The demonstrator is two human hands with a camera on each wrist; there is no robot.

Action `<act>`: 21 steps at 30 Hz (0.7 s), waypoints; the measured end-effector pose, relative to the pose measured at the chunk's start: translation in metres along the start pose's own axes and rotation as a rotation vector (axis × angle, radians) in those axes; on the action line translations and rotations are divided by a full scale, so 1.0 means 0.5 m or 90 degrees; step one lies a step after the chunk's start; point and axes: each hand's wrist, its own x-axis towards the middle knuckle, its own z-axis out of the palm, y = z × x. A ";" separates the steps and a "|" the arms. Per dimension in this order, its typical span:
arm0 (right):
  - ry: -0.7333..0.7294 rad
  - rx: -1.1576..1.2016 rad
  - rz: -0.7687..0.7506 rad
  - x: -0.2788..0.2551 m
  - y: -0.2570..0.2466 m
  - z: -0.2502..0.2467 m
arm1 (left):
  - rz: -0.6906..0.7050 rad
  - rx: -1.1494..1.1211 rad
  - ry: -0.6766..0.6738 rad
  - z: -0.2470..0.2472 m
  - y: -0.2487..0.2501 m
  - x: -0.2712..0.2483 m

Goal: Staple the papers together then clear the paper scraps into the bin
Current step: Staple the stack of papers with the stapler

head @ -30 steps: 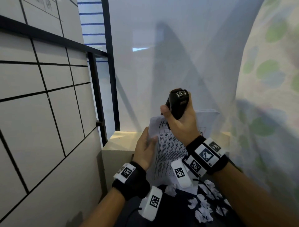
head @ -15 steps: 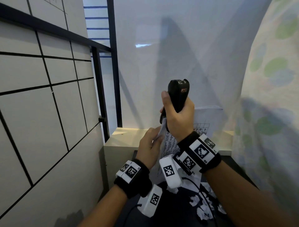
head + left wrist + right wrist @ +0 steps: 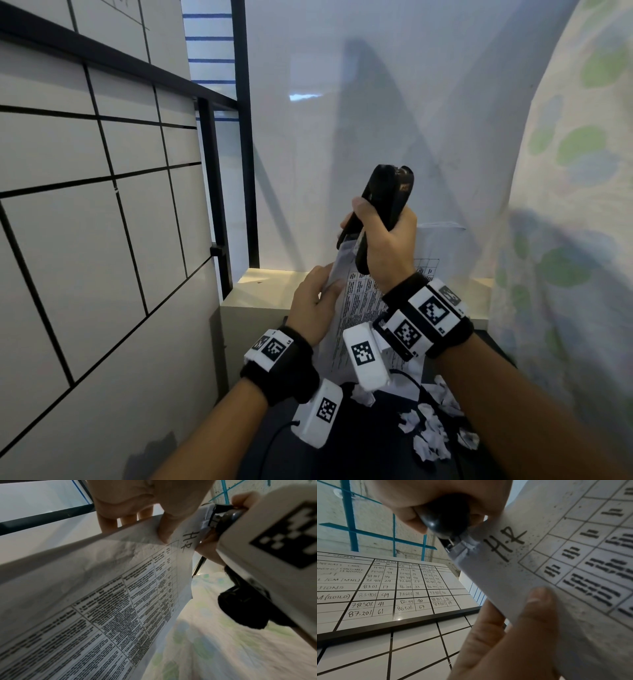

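Change: stapler [image 3: 383, 212] now tilts further left than half a second ago, its mouth over the papers' [image 3: 359, 301] top corner.
Right hand [image 3: 387, 246]: wrapped around the glossy black stapler.
Left hand [image 3: 315, 308]: thumb and fingers pinching the thin printed papers, held upright.
Scraps [image 3: 428, 428]: crumpled white bits on the dark table [image 3: 359, 452].
Unclear: whether the stapler is squeezed fully closed.

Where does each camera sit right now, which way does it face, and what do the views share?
Head: on the person's head, looking forward and down at both hands, the stapler and scraps.
Left wrist: along the left hand, up at the papers.
Right wrist: along the right hand gripping the stapler, whiteboard behind.
Shared: both wrist views show the "H.R" corner in the stapler's mouth.
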 end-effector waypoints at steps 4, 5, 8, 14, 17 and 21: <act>-0.017 -0.076 -0.047 -0.006 0.002 -0.008 | -0.002 0.011 -0.016 0.008 0.009 -0.001; -0.020 -0.087 -0.052 -0.008 0.002 -0.007 | -0.002 0.017 -0.016 0.009 0.011 -0.002; -0.011 -0.088 -0.056 -0.011 0.000 -0.004 | 0.000 0.025 -0.017 0.008 0.018 -0.003; 0.013 -0.087 -0.056 -0.008 -0.009 0.004 | 0.013 0.034 -0.028 0.007 0.029 -0.004; 0.040 -0.097 -0.058 -0.006 -0.005 0.007 | 0.018 0.035 -0.035 0.007 0.032 -0.008; 0.091 -0.141 -0.069 0.002 0.006 0.014 | 0.006 0.040 -0.049 0.009 0.031 -0.009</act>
